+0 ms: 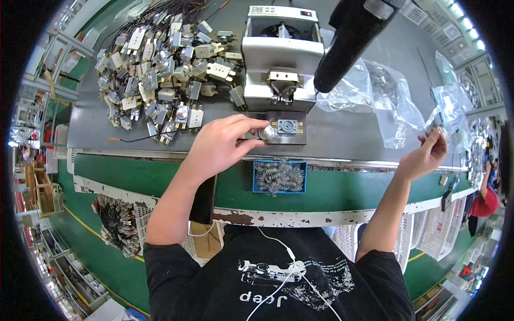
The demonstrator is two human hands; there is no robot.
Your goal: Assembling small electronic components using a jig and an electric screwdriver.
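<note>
My left hand [222,143] pinches a round silver metal part [266,132] between thumb and index finger, at the left side of a small metal fixture block [294,140]. On that block lies a grey rectangular housing [287,126] with a round centre and brass-coloured tabs. A thin dark wire [155,136] runs left from near this hand. My right hand [425,155] is raised at the right, its fingertips together by a clear plastic bag [450,107]. Whatever they hold is too small to make out.
A white bench machine [281,59] stands behind the fixture. Wired switch-like parts [160,80] are heaped at the left. A blue tray [279,191] of metal springs sits at the near edge. A thick black arm [350,45] overhangs; another clear bag [393,112] lies at right.
</note>
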